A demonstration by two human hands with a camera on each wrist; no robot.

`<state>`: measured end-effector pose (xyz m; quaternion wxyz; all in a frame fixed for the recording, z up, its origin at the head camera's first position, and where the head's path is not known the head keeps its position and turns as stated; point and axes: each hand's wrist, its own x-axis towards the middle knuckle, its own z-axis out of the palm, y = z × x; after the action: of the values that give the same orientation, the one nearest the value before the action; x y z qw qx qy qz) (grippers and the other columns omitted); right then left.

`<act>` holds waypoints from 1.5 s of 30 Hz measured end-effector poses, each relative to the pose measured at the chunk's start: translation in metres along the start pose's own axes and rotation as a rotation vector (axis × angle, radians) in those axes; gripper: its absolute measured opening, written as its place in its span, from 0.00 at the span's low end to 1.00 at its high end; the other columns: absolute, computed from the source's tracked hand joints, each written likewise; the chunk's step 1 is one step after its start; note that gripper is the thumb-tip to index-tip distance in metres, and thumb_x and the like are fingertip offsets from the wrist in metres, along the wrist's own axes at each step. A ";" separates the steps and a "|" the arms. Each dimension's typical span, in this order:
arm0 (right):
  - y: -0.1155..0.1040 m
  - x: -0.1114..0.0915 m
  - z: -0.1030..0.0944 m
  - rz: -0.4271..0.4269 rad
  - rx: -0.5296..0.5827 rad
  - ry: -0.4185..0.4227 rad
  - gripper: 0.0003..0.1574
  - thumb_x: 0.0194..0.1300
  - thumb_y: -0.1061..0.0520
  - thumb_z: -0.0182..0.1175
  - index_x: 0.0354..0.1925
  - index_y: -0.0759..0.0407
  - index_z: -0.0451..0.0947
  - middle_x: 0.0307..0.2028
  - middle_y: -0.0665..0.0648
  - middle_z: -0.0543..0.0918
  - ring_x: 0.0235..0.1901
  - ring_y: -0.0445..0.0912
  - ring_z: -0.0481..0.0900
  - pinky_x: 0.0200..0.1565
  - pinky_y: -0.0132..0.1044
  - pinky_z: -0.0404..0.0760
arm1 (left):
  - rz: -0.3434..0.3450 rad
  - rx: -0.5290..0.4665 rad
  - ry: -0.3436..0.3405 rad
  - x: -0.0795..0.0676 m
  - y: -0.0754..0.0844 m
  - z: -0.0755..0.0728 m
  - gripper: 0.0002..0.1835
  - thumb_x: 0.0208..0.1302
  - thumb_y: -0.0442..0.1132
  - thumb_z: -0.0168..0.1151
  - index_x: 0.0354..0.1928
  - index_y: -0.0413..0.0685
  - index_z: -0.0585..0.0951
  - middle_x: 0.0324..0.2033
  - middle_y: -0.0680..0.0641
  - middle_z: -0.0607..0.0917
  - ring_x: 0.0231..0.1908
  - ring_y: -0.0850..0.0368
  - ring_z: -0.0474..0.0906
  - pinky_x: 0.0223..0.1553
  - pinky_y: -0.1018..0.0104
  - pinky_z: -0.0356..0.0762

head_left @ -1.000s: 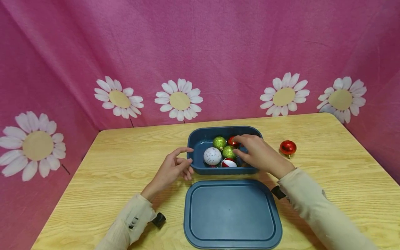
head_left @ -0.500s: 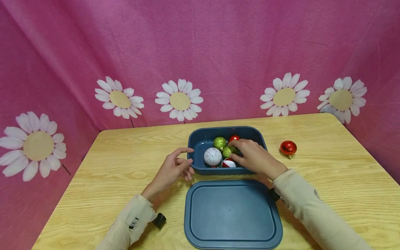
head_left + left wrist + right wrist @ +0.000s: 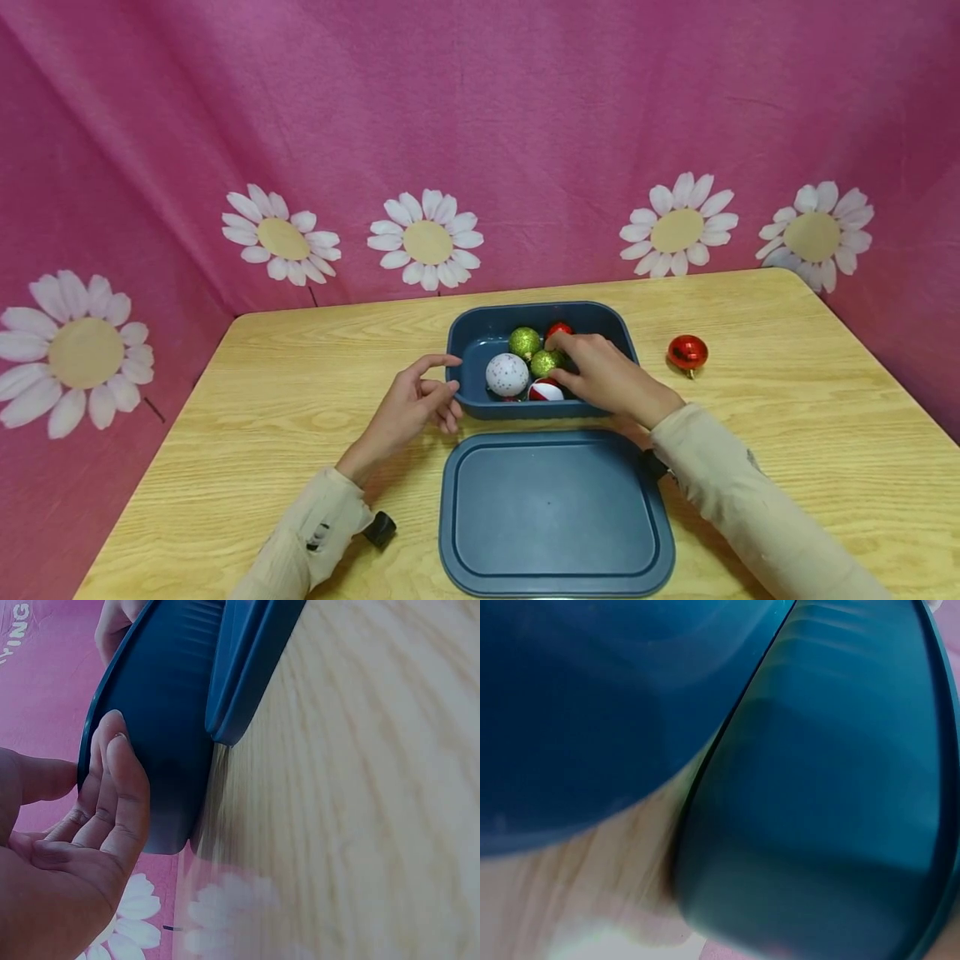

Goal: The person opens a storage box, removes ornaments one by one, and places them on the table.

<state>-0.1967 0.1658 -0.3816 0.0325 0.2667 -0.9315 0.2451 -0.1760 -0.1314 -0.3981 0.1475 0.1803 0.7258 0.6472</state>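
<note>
A dark blue plastic box [image 3: 468, 405] holds several Christmas baubles. In the head view my left hand [image 3: 408, 408] is at the box's left end, index fingertip and thumb at the rim; the left wrist view shows fingers along its outer wall. My right hand [image 3: 611, 375] reaches into the right half of the box, thumb and index finger around a green glitter bauble [image 3: 543, 363]. Beside it lie another green bauble [image 3: 524, 342], a white speckled bauble [image 3: 507, 375] and a red-and-white one [image 3: 546, 390]. A red bauble [image 3: 558, 332] is behind the fingertips. The right wrist view hides the hand.
The matching blue lid [image 3: 555, 512] lies flat in front of the box. On the wooden table [image 3: 300, 375], to the right, sits a shiny red bauble [image 3: 687, 354]. A pink curtain [image 3: 465, 108] with daisies surrounds the table's back and sides.
My right hand has shifted left and slightly down in the box, its fingers closing around the front green bauble. My left hand stays at the rim.
</note>
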 end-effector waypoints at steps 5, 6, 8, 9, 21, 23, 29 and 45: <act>0.000 0.000 0.002 -0.005 0.014 0.016 0.19 0.64 0.61 0.68 0.52 0.66 0.79 0.44 0.60 0.85 0.39 0.48 0.81 0.47 0.48 0.84 | 0.006 -0.001 -0.004 0.000 -0.001 0.000 0.22 0.76 0.32 0.52 0.67 0.34 0.65 0.27 0.33 0.85 0.21 0.56 0.83 0.27 0.66 0.84; 0.000 0.000 0.002 -0.009 0.017 0.021 0.19 0.64 0.61 0.68 0.52 0.66 0.79 0.45 0.60 0.85 0.40 0.48 0.81 0.48 0.48 0.83 | 0.004 0.000 -0.003 0.000 -0.001 0.000 0.22 0.76 0.32 0.52 0.67 0.34 0.65 0.27 0.32 0.84 0.21 0.56 0.83 0.27 0.66 0.84; 0.001 0.000 0.002 -0.019 0.021 0.032 0.19 0.63 0.61 0.69 0.51 0.66 0.79 0.45 0.60 0.85 0.42 0.49 0.82 0.49 0.48 0.83 | 0.003 0.009 -0.002 -0.001 -0.001 0.000 0.22 0.76 0.33 0.51 0.67 0.35 0.65 0.28 0.29 0.84 0.21 0.55 0.83 0.27 0.66 0.84; 0.001 0.000 0.003 -0.022 0.021 0.037 0.19 0.63 0.61 0.69 0.51 0.66 0.80 0.45 0.60 0.85 0.42 0.49 0.82 0.49 0.49 0.83 | 0.003 0.013 -0.002 -0.001 0.000 0.000 0.22 0.76 0.33 0.51 0.67 0.35 0.65 0.28 0.28 0.84 0.21 0.55 0.83 0.27 0.66 0.84; 0.000 -0.003 0.001 -0.016 -0.005 0.063 0.20 0.62 0.60 0.70 0.51 0.66 0.80 0.46 0.60 0.86 0.44 0.51 0.82 0.50 0.50 0.82 | -0.001 0.030 -0.011 -0.002 -0.002 0.001 0.22 0.76 0.34 0.52 0.67 0.33 0.65 0.29 0.27 0.83 0.22 0.54 0.83 0.29 0.65 0.85; 0.000 -0.003 0.000 -0.020 -0.004 0.062 0.20 0.62 0.60 0.70 0.52 0.65 0.80 0.46 0.60 0.85 0.45 0.51 0.82 0.51 0.50 0.82 | -0.002 0.028 -0.012 -0.002 -0.002 0.001 0.22 0.76 0.34 0.52 0.67 0.33 0.65 0.29 0.27 0.83 0.22 0.54 0.83 0.29 0.65 0.85; -0.001 -0.005 -0.007 -0.026 -0.002 0.068 0.21 0.64 0.59 0.69 0.53 0.65 0.79 0.47 0.59 0.85 0.45 0.50 0.81 0.51 0.49 0.82 | -0.001 0.026 -0.011 -0.003 -0.001 0.001 0.22 0.76 0.34 0.52 0.67 0.34 0.65 0.28 0.29 0.84 0.21 0.54 0.83 0.28 0.65 0.85; -0.002 -0.009 -0.027 -0.054 -0.025 0.106 0.21 0.64 0.59 0.68 0.54 0.65 0.78 0.48 0.62 0.84 0.48 0.54 0.81 0.54 0.52 0.80 | -0.012 0.014 0.002 0.000 0.000 0.000 0.22 0.76 0.33 0.53 0.67 0.34 0.66 0.27 0.32 0.84 0.21 0.54 0.83 0.28 0.65 0.85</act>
<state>-0.1903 0.1815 -0.3587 0.0915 0.2781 -0.9239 0.2463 -0.1760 -0.1310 -0.3980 0.1493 0.1761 0.7317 0.6413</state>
